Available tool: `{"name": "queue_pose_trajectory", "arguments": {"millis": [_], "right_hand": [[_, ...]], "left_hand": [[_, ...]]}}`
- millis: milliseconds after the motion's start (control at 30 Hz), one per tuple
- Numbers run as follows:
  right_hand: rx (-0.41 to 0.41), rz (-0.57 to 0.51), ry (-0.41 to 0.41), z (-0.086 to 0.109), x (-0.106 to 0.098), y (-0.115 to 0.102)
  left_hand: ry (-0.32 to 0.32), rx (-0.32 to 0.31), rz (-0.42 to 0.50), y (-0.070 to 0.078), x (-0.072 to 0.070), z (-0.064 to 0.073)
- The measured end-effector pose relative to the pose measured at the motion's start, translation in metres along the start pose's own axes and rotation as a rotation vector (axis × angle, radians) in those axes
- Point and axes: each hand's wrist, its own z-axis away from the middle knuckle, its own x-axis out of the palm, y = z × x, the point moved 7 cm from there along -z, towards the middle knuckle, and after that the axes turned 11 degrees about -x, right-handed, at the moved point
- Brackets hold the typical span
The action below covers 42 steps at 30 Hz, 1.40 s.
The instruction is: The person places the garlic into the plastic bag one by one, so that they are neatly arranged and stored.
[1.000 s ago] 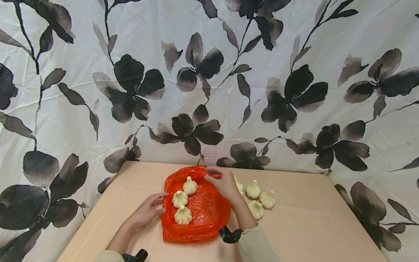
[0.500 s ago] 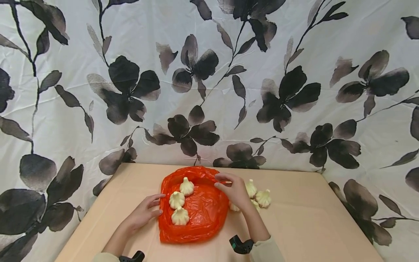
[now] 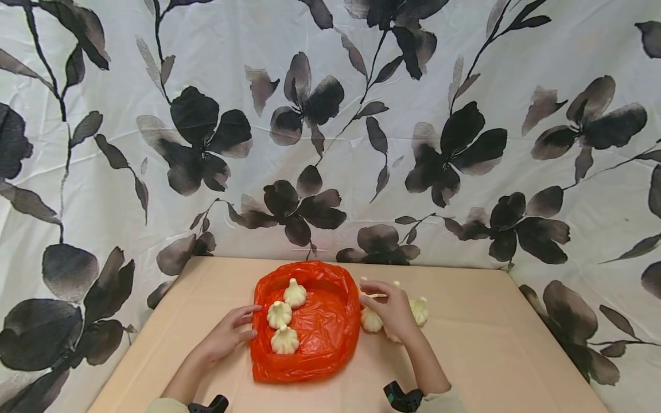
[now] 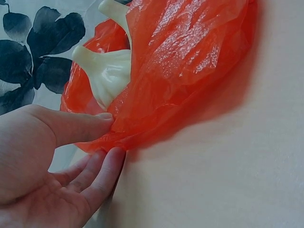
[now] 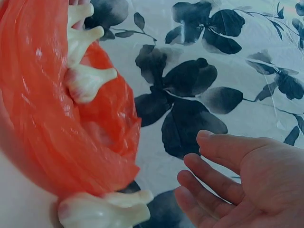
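Note:
A red plastic bag [image 3: 330,332] lies with its mouth spread open, and three garlic bulbs [image 3: 279,315] sit along its left side. My left hand [image 3: 229,332] pinches the bag's left edge; in the left wrist view the thumb is on top of the red film [image 4: 190,57] and the fingers are under it. Just right of the bag, my right hand [image 3: 395,312] hovers over several more garlic bulbs [image 3: 419,310], partly hiding them. In the right wrist view its fingers [image 5: 223,185] are loosely bent with nothing between them, apart from the nearby bulbs [image 5: 104,211].
Everything rests on a pale tan tabletop [image 3: 490,344]. Behind it hangs a white cloth [image 3: 382,172] printed with dark flowers. A black device [image 3: 403,397] is strapped to each wrist.
My right hand has left the bag's upper right rim and moved right, over the loose garlic bulbs. My left hand keeps its place at the bag's left edge.

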Motion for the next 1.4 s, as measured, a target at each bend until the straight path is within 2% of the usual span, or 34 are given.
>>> {"name": "queue_pose_trajectory", "arguments": {"millis": [433, 667, 967, 1400], "right_hand": [[0.011, 0.052, 0.025, 0.014, -0.031, 0.017], [0.052, 0.070, 0.054, 0.023, -0.046, 0.031], [0.069, 0.143, 0.065, 0.036, -0.057, 0.047], [0.088, 0.121, 0.074, 0.047, -0.059, 0.065]], "left_hand": [[-0.002, -0.007, -0.005, 0.002, 0.003, -0.001], [-0.010, -0.008, 0.003, 0.002, 0.004, 0.000], [-0.015, -0.009, 0.018, 0.002, 0.003, 0.000], [-0.063, 0.071, 0.058, 0.006, 0.001, 0.002]]}}
